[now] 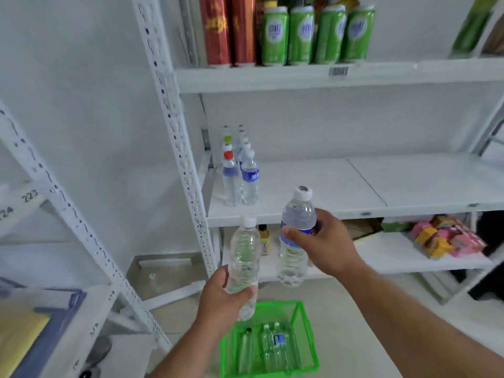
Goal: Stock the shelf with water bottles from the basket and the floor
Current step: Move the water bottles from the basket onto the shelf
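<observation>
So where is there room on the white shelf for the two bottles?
The white middle shelf is bare from the clear water bottles clustered at its left end across to the right post. Only that left corner is crowded.

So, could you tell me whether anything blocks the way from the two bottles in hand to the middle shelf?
Nothing visible does. The left hand and right hand each hold a bottle in front of the middle shelf, whose only stock is the bottle rows at its far left.

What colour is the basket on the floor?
Bright green, a wire-mesh basket, seen clearly in the head view, with bottles inside.
</observation>
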A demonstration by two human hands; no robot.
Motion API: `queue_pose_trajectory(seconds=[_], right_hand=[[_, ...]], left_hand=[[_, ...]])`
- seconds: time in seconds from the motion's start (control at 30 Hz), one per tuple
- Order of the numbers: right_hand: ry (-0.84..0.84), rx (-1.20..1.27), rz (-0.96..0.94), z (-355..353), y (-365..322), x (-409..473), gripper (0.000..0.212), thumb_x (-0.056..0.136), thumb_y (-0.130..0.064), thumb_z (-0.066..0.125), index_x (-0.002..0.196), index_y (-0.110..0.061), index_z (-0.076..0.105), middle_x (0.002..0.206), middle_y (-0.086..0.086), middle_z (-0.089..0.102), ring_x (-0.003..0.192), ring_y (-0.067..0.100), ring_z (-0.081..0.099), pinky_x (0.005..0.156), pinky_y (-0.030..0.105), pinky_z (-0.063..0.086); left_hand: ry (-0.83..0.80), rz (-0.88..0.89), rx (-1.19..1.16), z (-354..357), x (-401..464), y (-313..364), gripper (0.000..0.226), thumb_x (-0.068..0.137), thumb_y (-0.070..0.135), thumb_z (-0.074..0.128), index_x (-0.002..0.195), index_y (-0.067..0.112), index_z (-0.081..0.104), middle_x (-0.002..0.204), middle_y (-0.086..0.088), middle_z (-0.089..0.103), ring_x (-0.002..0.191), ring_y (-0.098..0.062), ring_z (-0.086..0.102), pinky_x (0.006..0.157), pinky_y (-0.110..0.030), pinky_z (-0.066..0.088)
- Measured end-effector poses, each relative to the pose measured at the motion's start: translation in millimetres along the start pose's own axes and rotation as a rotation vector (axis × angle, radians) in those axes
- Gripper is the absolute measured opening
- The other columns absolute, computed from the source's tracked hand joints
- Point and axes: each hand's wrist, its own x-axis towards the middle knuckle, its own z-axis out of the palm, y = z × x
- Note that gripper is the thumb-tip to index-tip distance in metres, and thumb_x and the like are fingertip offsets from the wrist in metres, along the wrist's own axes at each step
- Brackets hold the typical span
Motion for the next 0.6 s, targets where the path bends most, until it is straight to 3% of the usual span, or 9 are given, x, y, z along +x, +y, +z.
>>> queue_pose_trajectory(seconds=[0.1,0.37,0.5,0.6], right_hand=[[0.036,0.021,-0.009,-21.1,-13.0,-5.7,0.048,0.064,-0.057,0.077,0.103,-0.031,0.067,0.092,-0.013,0.073,0.084,0.006,0.069,0.079,0.038,0.058],[0.03,0.032,-0.048,-73.2,-8.5,4.1,0.051,0.064,-0.062,0.073,0.106,-0.035,0.064,0.092,-0.015,0.071,0.082,0.003,0.067,0.071,0.026,0.054],[0.001,0.032,-0.061,-104.8,4.4,22.6,0.049,0.066,-0.061,0.073,0.107,-0.037,0.062,0.091,-0.018,0.07,0.08,-0.001,0.065,0.065,0.018,0.046],[-0.031,0.039,-0.076,-122.8,14.9,39.2,0.052,0.067,-0.061,0.072,0.111,-0.035,0.063,0.095,-0.017,0.069,0.084,0.003,0.065,0.069,0.022,0.049]], left_hand=[[0.018,0.043,-0.012,11.0,-5.7,23.4,0.044,0.067,0.019,0.088,0.104,0.03,0.068,0.095,0.017,0.075,0.087,-0.003,0.071,0.078,-0.029,0.055],[0.062,0.119,0.004,60.6,0.3,65.3,0.042,0.069,0.016,0.087,0.103,0.031,0.068,0.094,0.017,0.075,0.085,-0.002,0.071,0.08,-0.03,0.056],[0.07,0.116,0.015,93.0,6.8,84.9,0.041,0.073,0.011,0.085,0.106,0.03,0.067,0.096,0.012,0.076,0.085,-0.001,0.071,0.076,-0.023,0.055],[0.089,0.117,-0.001,116.4,15.0,98.1,0.039,0.075,0.009,0.083,0.106,0.027,0.067,0.095,0.008,0.076,0.081,-0.001,0.071,0.066,-0.014,0.052]])
